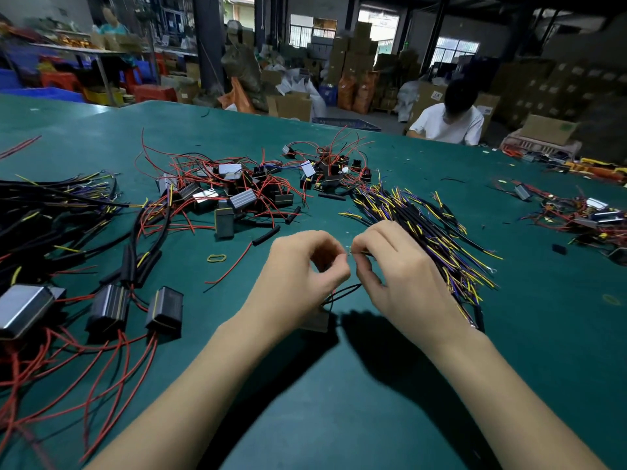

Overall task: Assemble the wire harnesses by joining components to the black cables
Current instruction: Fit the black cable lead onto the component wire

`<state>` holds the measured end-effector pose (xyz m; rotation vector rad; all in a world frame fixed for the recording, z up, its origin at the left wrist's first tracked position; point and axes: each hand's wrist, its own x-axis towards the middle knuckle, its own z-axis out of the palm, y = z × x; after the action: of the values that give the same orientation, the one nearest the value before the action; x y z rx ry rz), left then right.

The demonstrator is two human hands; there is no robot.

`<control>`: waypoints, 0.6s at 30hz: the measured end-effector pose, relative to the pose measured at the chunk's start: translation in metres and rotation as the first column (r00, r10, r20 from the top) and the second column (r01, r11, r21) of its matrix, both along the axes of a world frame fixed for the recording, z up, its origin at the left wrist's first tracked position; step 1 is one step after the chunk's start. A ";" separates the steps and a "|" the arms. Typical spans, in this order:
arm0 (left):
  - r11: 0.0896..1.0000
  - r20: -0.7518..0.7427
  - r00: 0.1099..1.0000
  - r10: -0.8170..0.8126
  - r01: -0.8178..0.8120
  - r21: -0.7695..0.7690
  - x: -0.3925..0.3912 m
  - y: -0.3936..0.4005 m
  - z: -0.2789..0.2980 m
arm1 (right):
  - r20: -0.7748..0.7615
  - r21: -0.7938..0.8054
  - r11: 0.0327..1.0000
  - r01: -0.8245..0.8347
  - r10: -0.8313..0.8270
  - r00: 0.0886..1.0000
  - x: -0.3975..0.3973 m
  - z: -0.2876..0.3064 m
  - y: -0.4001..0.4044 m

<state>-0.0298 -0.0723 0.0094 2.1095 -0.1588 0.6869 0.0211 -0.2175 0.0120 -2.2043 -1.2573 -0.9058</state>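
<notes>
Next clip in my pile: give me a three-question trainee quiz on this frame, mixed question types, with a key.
1. True or false: the left hand and right hand meet at their fingertips, pinching thin wire ends above the green table.
2. Multiple choice: the yellow rubber band lies
A. on the table, left of the left hand
B. round the right wrist
C. on top of a black module
3. Short answer: which side of the hands is the bundle of black cables with yellow and purple leads?

Key:
1. True.
2. A.
3. The right side, running behind and beneath the right hand.
</notes>
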 end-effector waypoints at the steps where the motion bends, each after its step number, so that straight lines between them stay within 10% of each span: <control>1: 0.992 -0.088 0.995 -0.052 0.041 -0.115 0.001 0.001 0.002 | 0.047 0.001 1.000 0.000 0.000 0.999 0.001 0.000 -0.001; 7: 0.795 -0.345 0.812 -0.472 0.223 -0.564 0.002 0.014 0.006 | 0.217 0.091 0.995 -0.031 0.011 0.976 0.003 -0.002 -0.001; 18: 0.879 -0.120 0.957 -0.265 0.188 -0.437 -0.001 0.003 0.009 | -0.550 0.318 0.948 -0.025 0.206 0.809 0.002 0.009 -0.004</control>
<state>-0.0304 -0.0688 0.0188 1.6871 -0.1422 0.3497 0.0234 -0.2215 0.0212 -1.9168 -0.8769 -0.2943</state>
